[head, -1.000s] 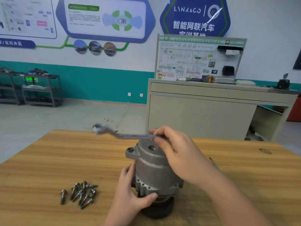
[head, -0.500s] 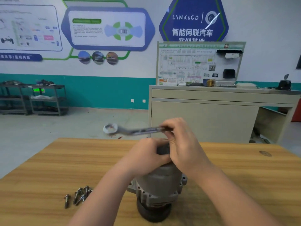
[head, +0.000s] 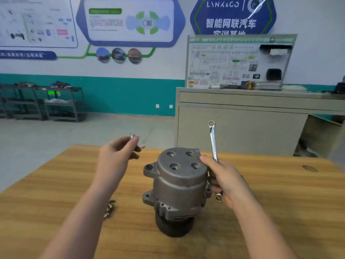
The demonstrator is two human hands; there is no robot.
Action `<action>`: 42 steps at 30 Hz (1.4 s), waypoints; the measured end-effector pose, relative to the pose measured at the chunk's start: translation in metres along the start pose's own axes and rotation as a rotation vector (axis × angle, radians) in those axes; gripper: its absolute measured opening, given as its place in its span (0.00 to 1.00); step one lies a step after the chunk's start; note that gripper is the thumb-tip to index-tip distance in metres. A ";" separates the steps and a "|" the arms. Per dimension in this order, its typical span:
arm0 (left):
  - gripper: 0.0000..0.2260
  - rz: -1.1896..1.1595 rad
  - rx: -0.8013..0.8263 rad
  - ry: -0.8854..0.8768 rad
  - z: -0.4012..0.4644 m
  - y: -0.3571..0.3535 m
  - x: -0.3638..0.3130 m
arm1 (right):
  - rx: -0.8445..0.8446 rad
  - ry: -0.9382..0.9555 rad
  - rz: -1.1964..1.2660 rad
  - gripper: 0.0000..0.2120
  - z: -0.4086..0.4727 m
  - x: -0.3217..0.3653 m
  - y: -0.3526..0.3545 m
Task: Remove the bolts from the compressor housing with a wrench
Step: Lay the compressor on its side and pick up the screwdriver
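The compressor housing stands upright at lower centre of the wooden table, its four top holes seen empty. Loose bolts lie partly hidden behind the left forearm. Compared with half a second ago, the left hand has been lifted off the housing top to centre left, pinching a small blurred bolt, and the wrench is now held upright by the right hand, fingers curled round it, against the housing's right side. Bare table is left on the right.

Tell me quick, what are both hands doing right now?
Left hand: pinching a small bolt at its fingertips, raised above the table.
Right hand: gripping the wrench, upright beside the housing.
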State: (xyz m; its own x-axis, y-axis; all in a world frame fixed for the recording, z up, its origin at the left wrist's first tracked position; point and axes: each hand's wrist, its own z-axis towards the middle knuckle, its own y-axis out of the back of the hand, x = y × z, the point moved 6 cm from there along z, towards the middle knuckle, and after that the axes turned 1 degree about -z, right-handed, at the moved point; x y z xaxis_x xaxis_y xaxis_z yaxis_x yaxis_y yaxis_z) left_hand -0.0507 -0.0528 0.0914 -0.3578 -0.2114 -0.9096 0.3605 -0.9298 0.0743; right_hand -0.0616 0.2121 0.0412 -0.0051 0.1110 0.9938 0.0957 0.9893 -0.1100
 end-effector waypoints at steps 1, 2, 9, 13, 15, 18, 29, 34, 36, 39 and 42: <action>0.09 0.210 -0.035 0.061 0.003 0.021 0.025 | 0.002 0.006 0.008 0.07 0.000 0.000 0.000; 0.11 0.440 -0.061 0.135 0.004 0.042 0.052 | 0.006 0.011 0.011 0.07 0.001 -0.002 -0.001; 0.16 1.196 -0.048 0.397 -0.019 0.088 0.159 | 0.011 0.032 0.052 0.07 -0.002 -0.009 -0.008; 0.19 1.206 -0.065 0.444 -0.026 0.082 0.154 | 0.010 0.039 0.089 0.13 0.003 -0.014 -0.004; 0.23 1.063 -0.164 0.406 -0.025 0.075 0.128 | -0.044 0.047 0.100 0.13 0.009 -0.022 0.015; 0.28 0.551 -0.093 0.109 -0.019 0.031 0.053 | -0.273 0.067 -0.262 0.08 0.016 -0.045 0.063; 0.46 1.213 0.855 -0.143 -0.032 -0.115 -0.020 | -0.486 -0.338 -1.246 0.10 0.005 -0.086 0.091; 0.45 1.147 0.705 -0.090 -0.025 -0.095 -0.016 | -0.469 0.036 -0.682 0.14 -0.005 -0.078 0.062; 0.44 1.109 0.642 -0.135 -0.026 -0.091 -0.018 | -0.341 -0.053 -0.285 0.17 -0.007 -0.087 0.032; 0.44 1.048 0.561 -0.211 -0.030 -0.090 -0.021 | -0.210 -0.280 -0.096 0.22 -0.007 -0.113 -0.006; 0.44 0.989 0.481 -0.248 -0.034 -0.087 -0.024 | -0.186 -0.328 0.119 0.17 -0.005 -0.123 -0.020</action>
State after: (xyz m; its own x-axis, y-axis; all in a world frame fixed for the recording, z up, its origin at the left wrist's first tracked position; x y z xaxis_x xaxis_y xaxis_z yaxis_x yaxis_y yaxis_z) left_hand -0.0445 0.0434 0.0926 -0.2793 -0.9240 -0.2611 0.2300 -0.3284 0.9161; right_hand -0.0574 0.1785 -0.0786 -0.2985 0.2779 0.9131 0.2932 0.9371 -0.1894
